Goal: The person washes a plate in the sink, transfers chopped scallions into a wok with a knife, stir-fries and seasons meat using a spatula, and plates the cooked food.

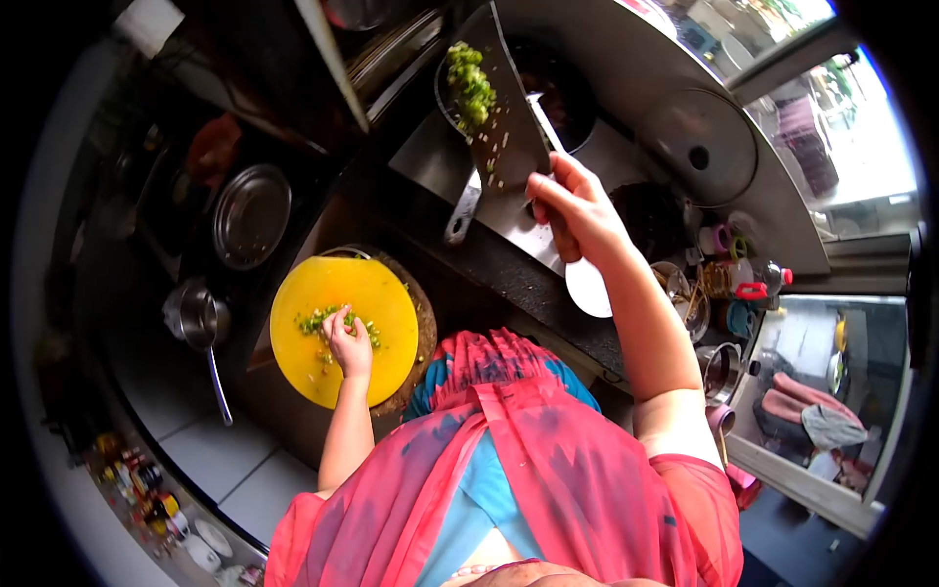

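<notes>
My right hand (577,207) grips a cleaver (515,122) by its handle, raised over the stove. Chopped green vegetable (470,86) lies heaped on the broad blade, and small pale bits cling to it. Beneath the blade is a pan whose metal handle (464,207) sticks out toward me. Down on a round yellow cutting board (303,357), my left hand (348,344) has its fingers curled into more chopped green vegetable (315,320). Its fingertips are partly hidden among the pieces.
A dark wok (577,83) sits behind the cleaver. A large lid (696,147) leans against the wall at right, with bottles (729,278) below it. To the left are a round metal plate (252,215) and a saucepan (201,318). A white bowl (588,289) is by the counter edge.
</notes>
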The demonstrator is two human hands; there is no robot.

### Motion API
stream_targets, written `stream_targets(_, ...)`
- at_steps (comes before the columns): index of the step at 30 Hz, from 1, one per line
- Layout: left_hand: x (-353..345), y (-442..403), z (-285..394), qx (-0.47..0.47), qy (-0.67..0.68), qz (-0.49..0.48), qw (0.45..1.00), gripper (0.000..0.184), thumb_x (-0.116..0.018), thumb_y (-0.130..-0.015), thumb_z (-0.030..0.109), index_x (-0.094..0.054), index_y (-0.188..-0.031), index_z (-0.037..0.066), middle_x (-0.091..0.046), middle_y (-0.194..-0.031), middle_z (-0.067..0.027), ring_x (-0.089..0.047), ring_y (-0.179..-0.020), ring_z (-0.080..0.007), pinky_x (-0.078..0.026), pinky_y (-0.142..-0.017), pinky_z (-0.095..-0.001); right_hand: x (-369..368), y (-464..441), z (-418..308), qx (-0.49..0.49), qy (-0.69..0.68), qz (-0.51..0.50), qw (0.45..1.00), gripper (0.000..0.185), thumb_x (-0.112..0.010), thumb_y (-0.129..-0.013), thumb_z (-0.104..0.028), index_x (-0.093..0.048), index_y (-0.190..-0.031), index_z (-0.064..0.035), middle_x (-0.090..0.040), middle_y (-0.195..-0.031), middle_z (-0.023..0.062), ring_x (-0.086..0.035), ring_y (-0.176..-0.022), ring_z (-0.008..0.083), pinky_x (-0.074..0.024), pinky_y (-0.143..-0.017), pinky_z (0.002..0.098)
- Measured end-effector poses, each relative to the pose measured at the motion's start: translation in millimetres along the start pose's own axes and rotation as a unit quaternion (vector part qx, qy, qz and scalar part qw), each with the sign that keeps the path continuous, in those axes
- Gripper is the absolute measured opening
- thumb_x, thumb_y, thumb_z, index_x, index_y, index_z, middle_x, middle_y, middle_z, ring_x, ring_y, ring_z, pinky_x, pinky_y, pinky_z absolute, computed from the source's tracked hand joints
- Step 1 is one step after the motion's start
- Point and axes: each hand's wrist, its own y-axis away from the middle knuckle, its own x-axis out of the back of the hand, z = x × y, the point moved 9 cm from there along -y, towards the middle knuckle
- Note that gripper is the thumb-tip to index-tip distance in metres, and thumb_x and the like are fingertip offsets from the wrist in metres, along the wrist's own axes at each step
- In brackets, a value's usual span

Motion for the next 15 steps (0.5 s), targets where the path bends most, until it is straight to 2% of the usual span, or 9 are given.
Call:
stream_targets(2,-8,-4,11,-0.014,-0.002,-0.016,1.0,0.033,-0.066,-0.08,-0.001,-0.064,-0.112,0.005,-0.054,-0.106,-0.0094,-0.052,-0.074,-0.0209,-0.048,-0.071,-0.0326,29,-14,-15,0.049,0.059,0.069,0.995,0.012,-0.06,-0.093,-0.015,-0.055,-0.094,-0.005,-0.056,-0.076,0.0008,-0.051,-0.06,0.0072,-0.0435,-0.057,0.023)
stream_targets(5,-16,-6,24,-0.006,0.016,-0.047,0.999,0.032,-0.066,-0.08,-0.001,-0.064,-0.112,0.005,-0.054,-0.106,-0.0095,-0.052,-0.074,-0.0201,-0.048,-0.071,-0.0322,73,-45,0,0.029,0.168,0.151,0.974,0.009,-0.06,-0.09,-0.012,-0.054,-0.089,-0.0042,-0.055,-0.07,0.0013,-0.048,-0.054,0.0078,-0.0419,-0.051,0.0249)
stream_targets(8,-15,-2,32,-0.026,0.011,-0.046,0.999,0.032,-0.066,-0.08,-0.001,-0.064,-0.112,0.005,-0.054,-0.106,-0.0096,-0.052,-0.073,-0.0198,-0.049,-0.071,-0.0321,96,-64,29,-0.01,0.09,0.196,0.976,0.008,-0.06,-0.088,-0.01,-0.055,-0.089,-0.004,-0.056,-0.071,0.0019,-0.049,-0.053,0.0081,-0.042,-0.049,0.0255)
stream_targets(9,-15,0,28,-0.023,0.007,-0.046,0.999,0.032,-0.066,-0.08,-0.001,-0.064,-0.112,0.005,-0.054,-0.105,-0.0096,-0.052,-0.073,-0.0197,-0.049,-0.071,-0.0321,100,-66,27,0.001,0.106,0.199,0.974,0.01,-0.058,-0.085,-0.011,-0.056,-0.09,-0.0024,-0.057,-0.069,0.0025,-0.053,-0.056,0.0092,-0.0449,-0.048,0.0261)
stream_targets(15,-9,12,7,0.0,-0.001,-0.043,0.999,0.031,-0.065,-0.08,0.0,-0.064,-0.111,0.004,-0.054,-0.104,-0.0098,-0.052,-0.073,-0.0195,-0.049,-0.071,-0.0321,105,-65,17,0.027,0.162,0.227,0.96,0.012,-0.059,-0.086,-0.013,-0.057,-0.091,-0.0025,-0.058,-0.07,0.0027,-0.054,-0.056,0.0094,-0.0463,-0.05,0.0265)
